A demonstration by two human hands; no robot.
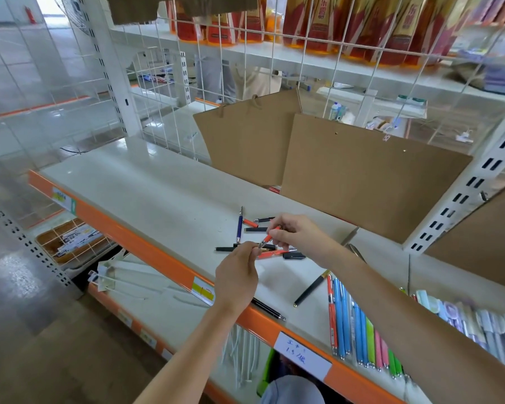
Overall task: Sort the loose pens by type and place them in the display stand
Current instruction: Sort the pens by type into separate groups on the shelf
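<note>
A long white metal shelf (146, 182) with an orange front edge is seen from above. Two flat brown paper bags (362, 176) are leaned against the white wire grid at the back of it. At the right end of the shelf a row of blue, green, pink and red pens (359, 330) is laid side by side, and a slim black pen with gold tips (311, 288) is laid just left of them. Another black pen (270, 309) is set at the front edge, partly hidden by the left wrist.

Near the middle of the shelf a loose scatter of pens and pen parts (257, 228) is spread: a blue pen (239, 227), short black pieces, and red pieces.

Above this scatter an orange-red pen (270, 236) is held between both hands, tilted. Its upper end is pinched by the curled fingers of the right hand (296, 233), and its lower metal tip is pinched by the fingertips of the left hand (236, 272). Whether the pen is a whole one cannot be told.
</note>
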